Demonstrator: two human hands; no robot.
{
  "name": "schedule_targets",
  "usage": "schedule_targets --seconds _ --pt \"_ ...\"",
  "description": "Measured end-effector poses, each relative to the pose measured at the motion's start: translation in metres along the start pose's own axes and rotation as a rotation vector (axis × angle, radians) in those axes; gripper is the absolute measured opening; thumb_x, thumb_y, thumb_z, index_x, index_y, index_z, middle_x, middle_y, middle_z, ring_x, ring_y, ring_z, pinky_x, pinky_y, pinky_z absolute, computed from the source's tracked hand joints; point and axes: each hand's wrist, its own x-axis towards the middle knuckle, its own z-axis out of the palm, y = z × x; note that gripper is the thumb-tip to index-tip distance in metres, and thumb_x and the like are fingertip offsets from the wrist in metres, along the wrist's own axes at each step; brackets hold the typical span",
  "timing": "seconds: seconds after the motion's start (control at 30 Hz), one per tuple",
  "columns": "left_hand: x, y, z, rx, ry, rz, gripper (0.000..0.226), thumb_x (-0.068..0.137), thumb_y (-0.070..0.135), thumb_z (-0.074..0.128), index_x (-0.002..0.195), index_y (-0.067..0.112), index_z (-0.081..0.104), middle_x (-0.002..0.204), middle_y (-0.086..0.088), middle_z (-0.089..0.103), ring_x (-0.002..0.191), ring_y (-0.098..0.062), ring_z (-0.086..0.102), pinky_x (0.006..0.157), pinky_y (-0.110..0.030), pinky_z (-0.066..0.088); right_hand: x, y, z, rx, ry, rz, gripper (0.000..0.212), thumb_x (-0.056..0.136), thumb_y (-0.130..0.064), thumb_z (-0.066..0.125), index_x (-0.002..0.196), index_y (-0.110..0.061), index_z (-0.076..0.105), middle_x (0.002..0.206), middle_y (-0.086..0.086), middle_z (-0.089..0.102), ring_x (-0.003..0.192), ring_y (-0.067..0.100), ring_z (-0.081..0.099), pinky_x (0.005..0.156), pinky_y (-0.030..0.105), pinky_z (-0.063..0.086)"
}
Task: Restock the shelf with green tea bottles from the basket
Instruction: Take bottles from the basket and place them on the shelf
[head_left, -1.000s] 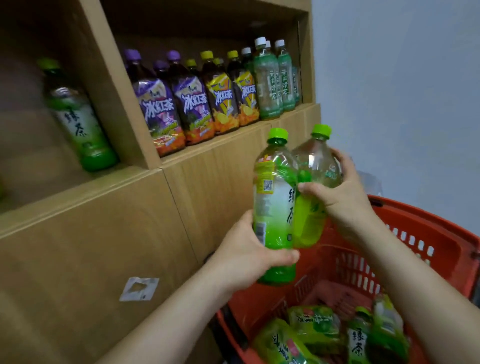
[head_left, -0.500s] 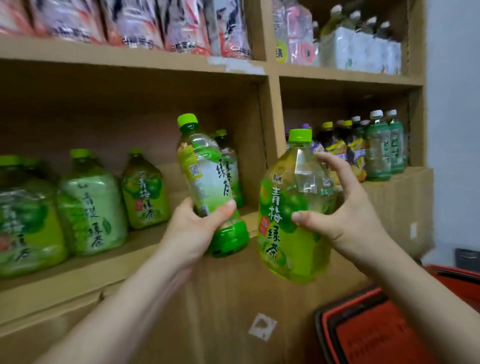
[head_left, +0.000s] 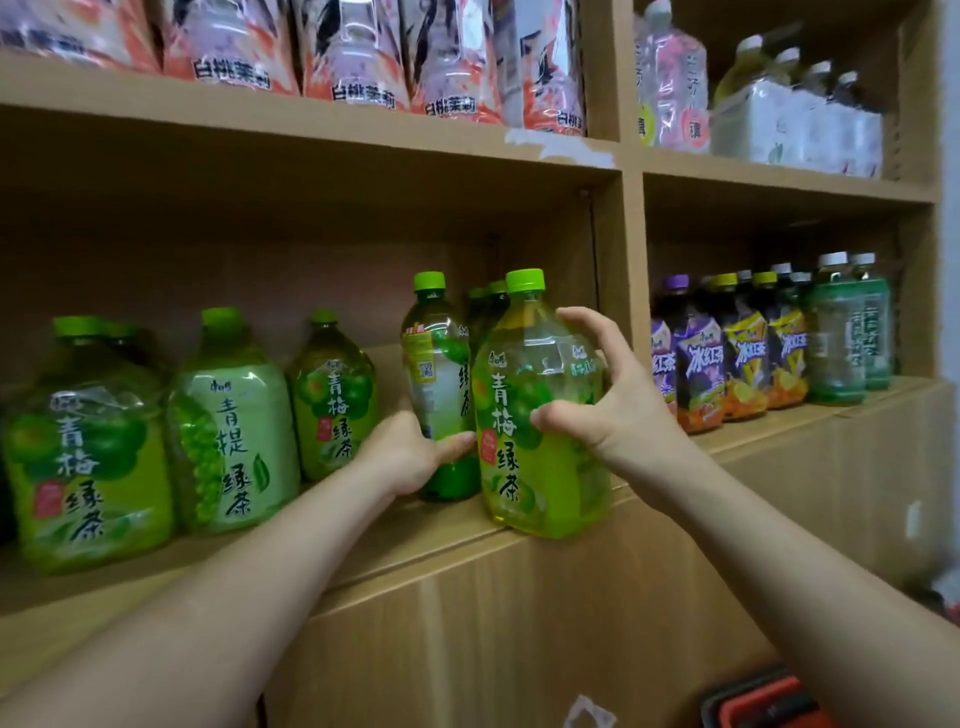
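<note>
My left hand (head_left: 410, 454) grips the lower part of a slim green tea bottle (head_left: 439, 374), which stands upright on the wooden shelf (head_left: 395, 540) in front of other slim green-capped bottles (head_left: 488, 306). My right hand (head_left: 610, 400) holds the right side of a wide green plum tea bottle (head_left: 524, 431), thumb on its front and fingers curled around its shoulder. That bottle is upright at the shelf's front edge, touching the slim one. Only a corner of the red basket (head_left: 763, 704) shows at the bottom right.
Three wide green tea bottles (head_left: 234, 431) stand in a row on the same shelf to the left. The right compartment holds purple and yellow iced tea bottles (head_left: 727, 358) and white-capped green bottles (head_left: 841, 338). Pink-labelled packs (head_left: 353, 52) fill the shelf above.
Both hands carried their bottles up from the basket and forward to the shelf. The slim bottle went from tilted in the air to upright on the shelf; the wide bottle reached the shelf edge.
</note>
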Motion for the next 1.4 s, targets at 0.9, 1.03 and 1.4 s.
schedule_targets --seconds 0.9,1.03,1.4 --pt "-0.084 -0.04 -0.083 0.556 0.456 0.284 0.101 0.075 0.055 0.068 0.147 0.034 0.001 0.104 -0.009 0.069 0.084 -0.03 0.067 0.073 -0.036 0.051 0.011 -0.011 0.116 -0.206 -0.108 0.135 0.071 0.081 -0.038 0.071 0.144 -0.024 0.039 0.123 0.002 0.057 0.113 0.025 0.06 0.095 0.045 0.051" --pt "-0.057 -0.046 -0.088 0.939 0.463 0.305 0.102 0.079 0.067 0.055 0.149 0.023 -0.005 0.117 -0.009 0.061 0.104 -0.029 0.06 0.081 -0.039 0.049 0.011 -0.011 0.141 -0.649 0.016 0.004 0.064 0.089 -0.037 0.061 0.143 -0.02 0.031 0.112 0.008 0.065 0.107 0.032 0.061 0.087 0.039 0.05" --pt "-0.01 -0.054 -0.094 1.18 0.345 0.491 0.099 0.073 0.072 0.056 0.144 0.049 -0.008 0.161 0.001 -0.012 0.147 -0.028 -0.013 0.11 -0.067 -0.007 0.042 0.005 0.157 -0.822 -0.031 0.091 0.085 0.084 -0.031 0.069 0.151 -0.032 0.017 0.114 0.014 0.067 0.107 0.037 0.062 0.084 0.043 0.052"
